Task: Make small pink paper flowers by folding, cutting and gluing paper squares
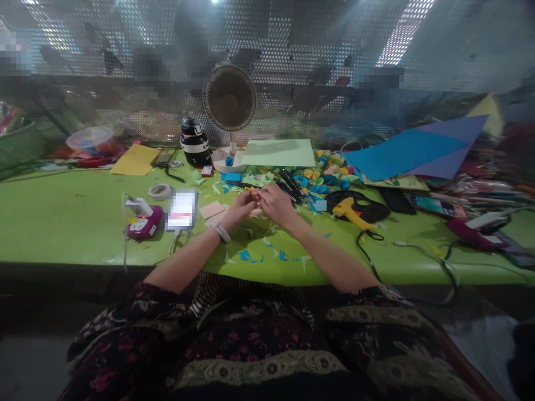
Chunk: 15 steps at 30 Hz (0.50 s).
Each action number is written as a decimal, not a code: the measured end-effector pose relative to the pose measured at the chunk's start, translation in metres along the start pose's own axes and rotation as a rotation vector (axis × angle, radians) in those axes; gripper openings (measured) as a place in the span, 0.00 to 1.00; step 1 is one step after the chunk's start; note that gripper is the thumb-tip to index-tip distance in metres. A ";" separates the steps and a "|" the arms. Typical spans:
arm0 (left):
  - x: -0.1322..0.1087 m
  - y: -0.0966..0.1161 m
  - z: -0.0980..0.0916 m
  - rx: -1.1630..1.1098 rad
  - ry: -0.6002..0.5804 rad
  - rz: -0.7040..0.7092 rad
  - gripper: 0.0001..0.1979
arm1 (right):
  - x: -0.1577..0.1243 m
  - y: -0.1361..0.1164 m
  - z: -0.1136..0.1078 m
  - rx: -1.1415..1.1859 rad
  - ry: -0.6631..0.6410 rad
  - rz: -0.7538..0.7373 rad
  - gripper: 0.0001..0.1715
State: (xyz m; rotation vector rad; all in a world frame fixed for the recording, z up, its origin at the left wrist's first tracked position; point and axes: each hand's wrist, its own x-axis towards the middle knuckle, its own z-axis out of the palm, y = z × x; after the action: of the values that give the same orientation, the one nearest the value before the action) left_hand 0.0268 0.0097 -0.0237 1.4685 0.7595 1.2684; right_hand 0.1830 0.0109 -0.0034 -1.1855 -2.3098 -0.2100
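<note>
My left hand (239, 211) and my right hand (276, 205) meet over the middle of the table, fingers closed around a small peach-orange piece of paper (254, 195). The fingers partly cover it, so its exact shape is unclear. Left of my left hand lie peach paper squares (212, 210) on the green tabletop (225, 186). Blue and pale paper offcuts (246, 256) are scattered in front of my wrists. Just beyond my right hand are black-handled tools (290, 184), whose kind I cannot make out. Behind them spreads a heap of blue, yellow and green folded paper pieces (311, 174).
A yellow glue gun (351, 213) rests on a black mat at right, its cord trailing off the edge. At left are a phone (181, 210), tape roll (160, 191) and purple power strip (144, 224). A fan (229, 100) and bottle (195, 143) stand behind; blue sheets (409, 153) lie right.
</note>
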 end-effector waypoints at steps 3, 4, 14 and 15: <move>-0.001 0.005 0.002 -0.136 -0.111 -0.035 0.16 | 0.000 -0.008 -0.001 -0.041 -0.002 0.044 0.24; -0.001 0.007 0.003 -0.170 -0.128 -0.043 0.19 | -0.001 -0.010 0.000 -0.048 -0.004 0.050 0.26; -0.003 0.012 0.003 -0.387 -0.121 -0.187 0.21 | -0.001 -0.012 0.000 -0.076 -0.056 -0.019 0.30; -0.003 0.013 0.002 -0.407 -0.100 -0.212 0.19 | -0.002 -0.012 -0.001 -0.085 -0.060 -0.018 0.30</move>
State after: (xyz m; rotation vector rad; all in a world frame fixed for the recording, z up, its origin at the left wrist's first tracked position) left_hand 0.0262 0.0024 -0.0119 1.0831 0.5354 1.1013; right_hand 0.1744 0.0017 -0.0018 -1.2280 -2.3859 -0.2854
